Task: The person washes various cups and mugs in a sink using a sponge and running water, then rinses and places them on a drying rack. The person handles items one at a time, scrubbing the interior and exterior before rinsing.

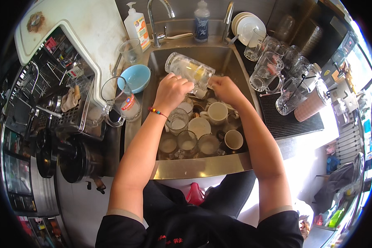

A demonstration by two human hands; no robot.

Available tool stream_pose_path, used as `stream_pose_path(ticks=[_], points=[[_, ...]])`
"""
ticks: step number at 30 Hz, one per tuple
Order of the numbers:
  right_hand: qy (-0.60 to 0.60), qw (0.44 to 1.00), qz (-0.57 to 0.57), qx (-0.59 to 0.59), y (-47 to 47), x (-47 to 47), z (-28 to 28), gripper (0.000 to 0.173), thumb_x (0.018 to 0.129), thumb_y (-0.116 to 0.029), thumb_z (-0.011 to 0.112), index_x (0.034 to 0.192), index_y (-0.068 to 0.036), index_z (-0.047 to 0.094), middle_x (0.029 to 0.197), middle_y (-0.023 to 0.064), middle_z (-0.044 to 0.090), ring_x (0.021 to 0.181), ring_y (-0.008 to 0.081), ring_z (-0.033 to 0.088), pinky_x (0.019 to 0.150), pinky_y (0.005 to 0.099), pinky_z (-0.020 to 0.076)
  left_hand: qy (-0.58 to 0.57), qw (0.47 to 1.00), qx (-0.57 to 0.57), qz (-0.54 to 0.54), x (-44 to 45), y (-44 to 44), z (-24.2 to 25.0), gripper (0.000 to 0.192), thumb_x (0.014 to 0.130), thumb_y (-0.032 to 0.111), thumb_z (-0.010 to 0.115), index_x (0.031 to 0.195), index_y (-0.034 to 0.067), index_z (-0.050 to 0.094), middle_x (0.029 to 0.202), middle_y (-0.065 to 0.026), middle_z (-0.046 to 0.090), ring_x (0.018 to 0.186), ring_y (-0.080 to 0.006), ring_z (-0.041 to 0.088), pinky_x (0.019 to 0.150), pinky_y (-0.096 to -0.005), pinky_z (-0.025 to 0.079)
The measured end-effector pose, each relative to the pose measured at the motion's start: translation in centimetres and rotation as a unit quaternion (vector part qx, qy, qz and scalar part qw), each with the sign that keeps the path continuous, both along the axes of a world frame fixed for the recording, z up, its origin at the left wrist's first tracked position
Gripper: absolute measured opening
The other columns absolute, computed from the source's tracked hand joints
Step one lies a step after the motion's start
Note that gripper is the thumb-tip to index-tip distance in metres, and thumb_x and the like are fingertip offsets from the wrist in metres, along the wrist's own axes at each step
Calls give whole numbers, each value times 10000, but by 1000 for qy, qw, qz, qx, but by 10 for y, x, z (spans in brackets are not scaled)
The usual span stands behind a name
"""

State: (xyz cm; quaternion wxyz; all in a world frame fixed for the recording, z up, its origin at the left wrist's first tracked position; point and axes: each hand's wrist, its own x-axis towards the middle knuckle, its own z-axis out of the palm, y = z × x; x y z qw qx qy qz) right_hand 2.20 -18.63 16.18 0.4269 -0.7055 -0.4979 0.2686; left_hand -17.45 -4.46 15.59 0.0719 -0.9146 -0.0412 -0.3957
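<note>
A clear glass mug (189, 68) is held tilted on its side above the sink, its mouth towards the right. My left hand (173, 88) is closed on it from the near side, apparently at its handle. At the mouth is my right hand (224, 88), with its fingers curled at or just inside the rim. Something yellow (200, 73) shows through the glass near those fingers; what it is, and whether my right hand grips it, I cannot tell. Beneath both hands, the sink basin (232, 65) holds several glass mugs (187, 141) and ceramic cups (217, 113).
Left of the basin stand a light blue bowl (135, 78), a large beer glass (124, 102) and a pump bottle (138, 28). Two taps (155, 28) (228, 18) and a plastic bottle (201, 23) are behind. Several glass mugs (266, 73) crowd a black ribbed mat (285, 124) at right.
</note>
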Motion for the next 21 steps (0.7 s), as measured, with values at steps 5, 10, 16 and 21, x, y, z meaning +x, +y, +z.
stream_pose_path(ticks=[5,10,16,21], points=[[161,987,20,13,-22,13,26,342,1048,-251,563,1307,-63,683,613,-115,395,474,14,306,418,213,235,0,999,-44,22,-5,8,-4,77,771,75,629,725,134,608,661,-19,599,676,-217,614,680,-356,454],[111,973,87,-184,-28,23,26,347,1065,-238,536,1352,-89,662,636,-93,423,496,16,318,432,224,233,-30,996,-74,36,-7,10,-5,91,762,54,650,725,113,591,673,-46,613,676,-262,620,662,-375,462],[280,957,69,22,-25,22,22,403,1086,-228,522,1433,-23,535,649,-98,345,501,14,272,432,210,220,-65,987,-139,48,-9,7,0,173,757,41,689,728,64,520,671,-113,573,682,-349,602,611,-445,479],[255,967,2,-27,-26,28,23,429,1084,-258,531,1448,-33,527,649,-105,314,519,14,257,441,208,211,-90,986,-135,44,-8,4,0,181,739,27,688,727,56,510,675,-119,587,668,-354,608,622,-438,490]])
